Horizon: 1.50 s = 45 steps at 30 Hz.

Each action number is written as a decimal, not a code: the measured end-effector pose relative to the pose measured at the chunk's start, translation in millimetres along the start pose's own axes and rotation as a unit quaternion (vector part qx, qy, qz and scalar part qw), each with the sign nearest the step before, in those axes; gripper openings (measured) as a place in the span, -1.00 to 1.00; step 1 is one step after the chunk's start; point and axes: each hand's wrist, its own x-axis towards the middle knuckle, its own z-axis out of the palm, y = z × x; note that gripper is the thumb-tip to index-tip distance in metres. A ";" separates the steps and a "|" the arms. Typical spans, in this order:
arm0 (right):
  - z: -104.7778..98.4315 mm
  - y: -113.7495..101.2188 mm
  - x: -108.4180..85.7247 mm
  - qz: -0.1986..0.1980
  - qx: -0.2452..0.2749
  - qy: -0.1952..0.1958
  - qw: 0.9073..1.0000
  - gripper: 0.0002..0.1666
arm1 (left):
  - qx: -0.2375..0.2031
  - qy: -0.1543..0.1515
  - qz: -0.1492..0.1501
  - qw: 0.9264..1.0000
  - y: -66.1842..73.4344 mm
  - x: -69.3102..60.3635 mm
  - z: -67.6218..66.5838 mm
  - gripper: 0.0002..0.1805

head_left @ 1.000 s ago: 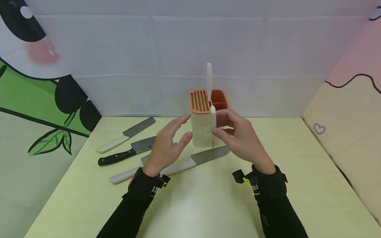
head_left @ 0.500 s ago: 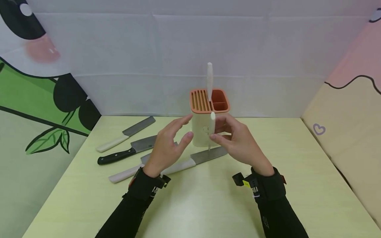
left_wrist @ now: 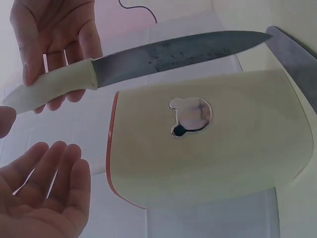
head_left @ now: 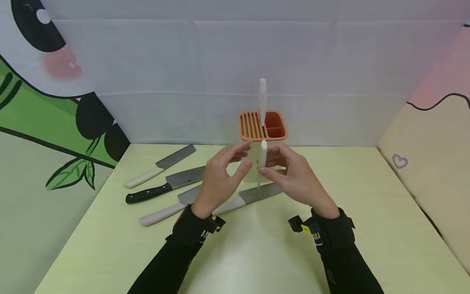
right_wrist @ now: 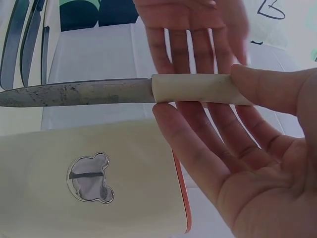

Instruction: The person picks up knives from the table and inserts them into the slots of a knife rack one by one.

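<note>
knife: upright, tip down, just in front of the block, not in it; can't tell if the tip touches anything. right hand pinches its handle between thumb and fingers. left hand is spread wide, holding nothing, left of the knife and in front of the block.

progress, judged by count: partway at most. one slotted knife stands in the block; five are out, counting the held one. left of the block lie the far knife, black knife and middle knife; near knife lies in front of it.

text: none readable. block wears a shiny bear-head badge, no letters seen. black knife's blade mark is too small. in front of the block, right sleeve's print and yellow tag are illegible.
</note>
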 end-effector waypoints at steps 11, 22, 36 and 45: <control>2.3 0.9 0.5 -0.004 0.018 0.004 1.000 -0.51 | -0.055 0.010 -0.006 0.998 20.4 21.8 11.7 -0.54; 4.3 -0.1 1.0 -0.018 0.012 0.002 1.000 -0.52 | -0.030 0.031 0.007 0.999 22.1 21.3 18.3 -0.65; -3.2 1.9 1.4 0.009 0.001 -0.019 1.000 -0.49 | -0.022 0.039 0.020 0.999 21.4 20.7 16.6 -0.67; -23.5 6.5 -0.8 0.025 -0.012 0.017 0.999 -0.54 | -0.021 0.030 0.014 0.999 24.9 25.3 15.6 -0.67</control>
